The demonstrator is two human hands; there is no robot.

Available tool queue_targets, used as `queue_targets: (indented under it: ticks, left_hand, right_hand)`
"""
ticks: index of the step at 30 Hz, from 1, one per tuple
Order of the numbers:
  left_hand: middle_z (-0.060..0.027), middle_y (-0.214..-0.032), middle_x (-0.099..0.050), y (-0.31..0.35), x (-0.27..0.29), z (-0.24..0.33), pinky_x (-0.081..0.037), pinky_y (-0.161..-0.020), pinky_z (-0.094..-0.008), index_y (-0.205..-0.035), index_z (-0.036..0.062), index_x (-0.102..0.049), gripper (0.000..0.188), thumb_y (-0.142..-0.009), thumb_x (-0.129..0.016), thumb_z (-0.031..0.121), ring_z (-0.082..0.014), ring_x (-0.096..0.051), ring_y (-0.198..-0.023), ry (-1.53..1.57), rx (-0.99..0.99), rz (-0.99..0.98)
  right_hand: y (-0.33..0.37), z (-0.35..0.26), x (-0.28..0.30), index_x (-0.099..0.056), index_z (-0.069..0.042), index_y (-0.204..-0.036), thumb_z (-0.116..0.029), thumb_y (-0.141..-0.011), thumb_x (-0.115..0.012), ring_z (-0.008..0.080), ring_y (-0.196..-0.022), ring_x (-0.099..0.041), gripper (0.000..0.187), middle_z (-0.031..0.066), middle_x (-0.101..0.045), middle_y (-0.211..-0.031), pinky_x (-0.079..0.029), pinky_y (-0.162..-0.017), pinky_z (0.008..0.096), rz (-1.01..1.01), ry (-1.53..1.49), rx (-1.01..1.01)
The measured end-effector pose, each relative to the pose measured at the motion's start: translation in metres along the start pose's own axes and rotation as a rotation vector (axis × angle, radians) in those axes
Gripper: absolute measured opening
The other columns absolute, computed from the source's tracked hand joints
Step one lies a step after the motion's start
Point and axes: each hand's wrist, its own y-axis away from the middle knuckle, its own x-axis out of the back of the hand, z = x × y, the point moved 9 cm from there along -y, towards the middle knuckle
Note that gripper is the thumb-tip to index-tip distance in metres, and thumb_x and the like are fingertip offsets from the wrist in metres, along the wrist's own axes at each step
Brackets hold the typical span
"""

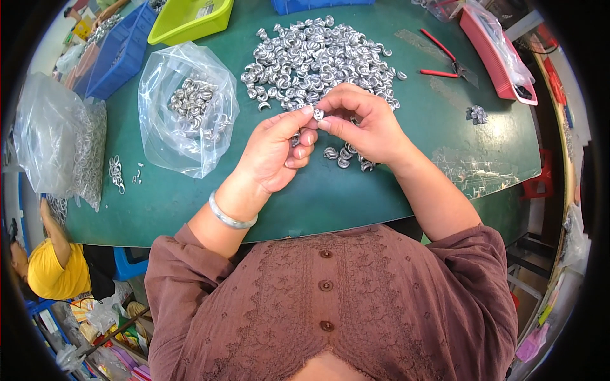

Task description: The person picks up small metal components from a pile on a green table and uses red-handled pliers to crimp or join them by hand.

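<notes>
Thumbs and fingertips of my left hand (270, 152) and my right hand (378, 130) meet on one small silver curved metal piece (318, 115), pinching it between them. Another silver piece (295, 139) shows tucked in the curled fingers of my left hand. Just beyond the hands spreads a big heap of similar silver C-shaped pieces (311, 60). A few loose pieces (344, 162) lie beneath my right hand, partly hidden by it. To the left, an open clear plastic bag (155, 136) holds more silver pieces (190, 98).
Red-handled pliers (438, 73) and a dark grey cluster (476, 115) lie on the green table (356, 203). A pink basket (486, 47) stands right; a blue bin (117, 63) and lime tray (184, 22) stand far left. Near a full bag (92, 152) sits a person in yellow (57, 270).
</notes>
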Motion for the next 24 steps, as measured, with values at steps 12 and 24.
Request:
queue_targets:
  ticks: [12, 24]
  left_hand:
    - [0.0006, -0.064, -0.048, -0.001, -0.003, 0.002, -0.029, -0.039, -0.0155, -0.079, 0.0051, -0.054, 0.023, -0.088, -0.051, 0.026, -0.0054, -0.041, -0.050, -0.153, -0.056, -0.044]
    - [-0.0078, -0.082, -0.059, -0.009, 0.009, 0.026, -0.047, -0.061, -0.0283, -0.093, 0.0010, -0.057, 0.023, -0.086, -0.045, 0.019, -0.0179, -0.058, -0.072, 0.105, -0.215, -0.137]
  right_hand:
    - [-0.001, -0.017, -0.003, -0.061, 0.000, -0.091, -0.002, -0.078, -0.061, 0.0156, -0.076, -0.057, 0.013, 0.0067, -0.057, -0.082, -0.046, -0.067, 0.0249, -0.041, 0.145, 0.175]
    - [0.002, -0.029, 0.000, -0.060, -0.006, -0.071, -0.004, -0.065, -0.061, 0.0252, -0.080, -0.050, 0.006, 0.0059, -0.053, -0.079, -0.040, -0.070, 0.0352, -0.190, 0.685, 0.297]
